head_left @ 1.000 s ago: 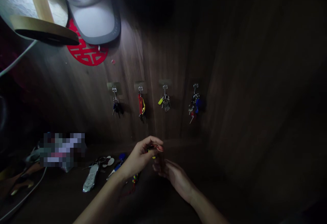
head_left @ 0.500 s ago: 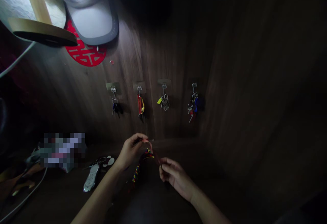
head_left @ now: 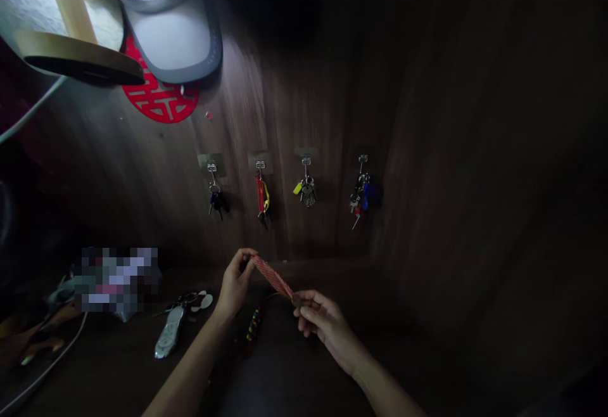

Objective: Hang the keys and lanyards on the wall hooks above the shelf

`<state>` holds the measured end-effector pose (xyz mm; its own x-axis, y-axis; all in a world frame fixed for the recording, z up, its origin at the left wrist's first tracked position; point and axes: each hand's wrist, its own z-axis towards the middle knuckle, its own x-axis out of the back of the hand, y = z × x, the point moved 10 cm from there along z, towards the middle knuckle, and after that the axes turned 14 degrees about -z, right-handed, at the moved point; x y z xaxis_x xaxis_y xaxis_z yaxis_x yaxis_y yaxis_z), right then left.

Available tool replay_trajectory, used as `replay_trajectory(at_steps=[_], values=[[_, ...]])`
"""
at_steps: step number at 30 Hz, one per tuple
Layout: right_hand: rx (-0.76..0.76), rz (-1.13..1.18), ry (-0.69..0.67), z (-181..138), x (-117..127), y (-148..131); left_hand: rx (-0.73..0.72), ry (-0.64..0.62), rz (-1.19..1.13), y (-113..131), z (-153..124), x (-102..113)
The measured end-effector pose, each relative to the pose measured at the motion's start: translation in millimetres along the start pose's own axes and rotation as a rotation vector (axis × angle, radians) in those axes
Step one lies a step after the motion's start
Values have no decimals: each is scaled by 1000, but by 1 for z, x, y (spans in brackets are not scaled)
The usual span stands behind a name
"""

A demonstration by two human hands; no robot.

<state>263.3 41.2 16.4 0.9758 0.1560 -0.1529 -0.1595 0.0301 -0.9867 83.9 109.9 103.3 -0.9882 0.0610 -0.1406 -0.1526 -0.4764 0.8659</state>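
Note:
A flat red-and-pink patterned strap (head_left: 272,276) stretches on a slant between my two hands above the dark surface. Its upper end is pinched between the fingers of my left hand (head_left: 234,287). My right hand (head_left: 327,320) grips the lower end, where a small dull piece I cannot make out shows at the fingertips. Below the strap, a braided multicoloured cord (head_left: 253,325) lies between my forearms. Left of my left arm rest a silver remote-like fob (head_left: 170,332) and a key ring with white round tags (head_left: 204,300).
On the wooden wall several hooks hold dark keys (head_left: 216,203), keys on a red-and-yellow cord (head_left: 262,196), a yellow-tagged bunch (head_left: 308,192) and a blue-tagged bunch (head_left: 363,196). Caps (head_left: 173,40) and a red paper cutout (head_left: 164,103) hang upper left. A white cable (head_left: 57,361) runs lower left.
My left hand has drawn slightly up and left, and the strap, curled before, is now pulled straight and turned flat side toward me. My right hand has barely moved.

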Motion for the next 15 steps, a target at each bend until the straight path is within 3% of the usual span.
replay_trajectory(at_steps=[6, 11, 15], values=[[9, -9, 28, 2, 4, 3, 149, -85, -138, 1, -3, -17], [2, -9, 48, 3, 7, 5, 390, -98, -482, -2, -7, -31], [9, 10, 61, 6, 9, 7, 391, -122, -459, 5, -4, -37]])
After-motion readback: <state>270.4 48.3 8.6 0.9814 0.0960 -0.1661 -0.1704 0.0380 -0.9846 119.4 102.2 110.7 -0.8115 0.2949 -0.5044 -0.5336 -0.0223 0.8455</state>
